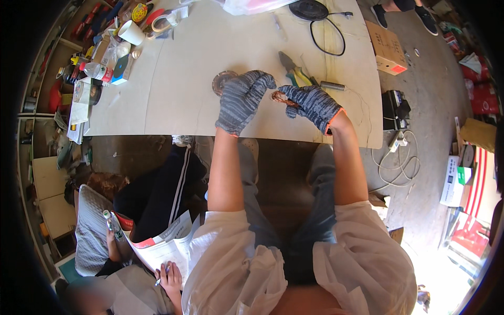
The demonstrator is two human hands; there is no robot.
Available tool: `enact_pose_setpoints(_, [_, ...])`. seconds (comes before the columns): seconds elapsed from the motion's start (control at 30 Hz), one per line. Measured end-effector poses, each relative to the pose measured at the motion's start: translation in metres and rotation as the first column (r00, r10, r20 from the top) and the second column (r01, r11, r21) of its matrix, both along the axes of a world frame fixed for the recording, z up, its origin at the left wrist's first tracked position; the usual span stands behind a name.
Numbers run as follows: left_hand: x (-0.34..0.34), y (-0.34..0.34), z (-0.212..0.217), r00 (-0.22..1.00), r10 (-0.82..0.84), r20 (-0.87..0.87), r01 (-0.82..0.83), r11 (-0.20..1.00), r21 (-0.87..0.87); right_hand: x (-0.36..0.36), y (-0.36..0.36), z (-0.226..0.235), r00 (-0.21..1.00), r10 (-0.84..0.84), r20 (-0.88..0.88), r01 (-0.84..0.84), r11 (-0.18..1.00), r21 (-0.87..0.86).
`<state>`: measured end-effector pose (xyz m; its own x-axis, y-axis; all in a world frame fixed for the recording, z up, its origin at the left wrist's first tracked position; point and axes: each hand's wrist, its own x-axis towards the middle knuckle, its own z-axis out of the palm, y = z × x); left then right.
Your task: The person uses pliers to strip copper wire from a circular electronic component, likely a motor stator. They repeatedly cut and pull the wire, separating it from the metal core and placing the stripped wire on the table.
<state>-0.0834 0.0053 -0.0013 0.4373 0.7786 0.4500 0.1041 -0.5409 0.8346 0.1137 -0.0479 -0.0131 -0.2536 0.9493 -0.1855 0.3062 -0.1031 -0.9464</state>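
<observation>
Both my hands wear grey-black knitted gloves with orange cuffs and are close together over the table's near edge. My left hand is closed on a round, brownish ring-shaped part; most of it hides behind the glove. In my right hand, a small bundle of copper wire is pinched, its loops sticking out toward my left hand. Just beyond the right hand lie pliers with yellow-green handles. A short dark cylinder rests beside them, with a thin wire trailing to the right.
The pale table carries a black round device with a cord at the far right. A white cup, tape rolls and bottles crowd its left side. A cardboard box stands right; another person holding papers sits at lower left.
</observation>
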Motion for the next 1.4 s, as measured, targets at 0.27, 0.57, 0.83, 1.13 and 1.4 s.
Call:
enact_pose_setpoints(0.27, [0.023,-0.01,0.001,0.977,-0.168,-0.13,0.18,0.98,0.087,0.005,0.013,-0.013,0.745,-0.229,0.626,-0.115,0.881,0.459])
enact_pose_setpoints(0.57, [0.019,-0.02,0.01,0.933,-0.299,-0.202,0.267,0.948,-0.171,-0.002,0.016,-0.013,0.662,-0.624,-0.414,0.598,0.774,-0.21])
enact_pose_setpoints(0.83, [0.018,-0.013,0.005,0.92,-0.375,-0.116,0.338,0.907,-0.253,-0.001,0.005,0.003,0.845,-0.465,-0.265,0.533,0.769,0.353])
enact_pose_setpoints(1.13, [0.004,-0.014,0.009,0.922,-0.335,0.192,0.382,0.867,-0.321,-0.003,-0.011,0.043,0.652,-0.385,-0.654,0.058,0.885,-0.463])
enact_pose_setpoints(1.4, [-0.001,-0.013,0.0,0.929,-0.317,0.19,0.367,0.849,-0.379,-0.007,-0.011,0.048,0.765,-0.293,-0.573,0.078,0.926,-0.37])
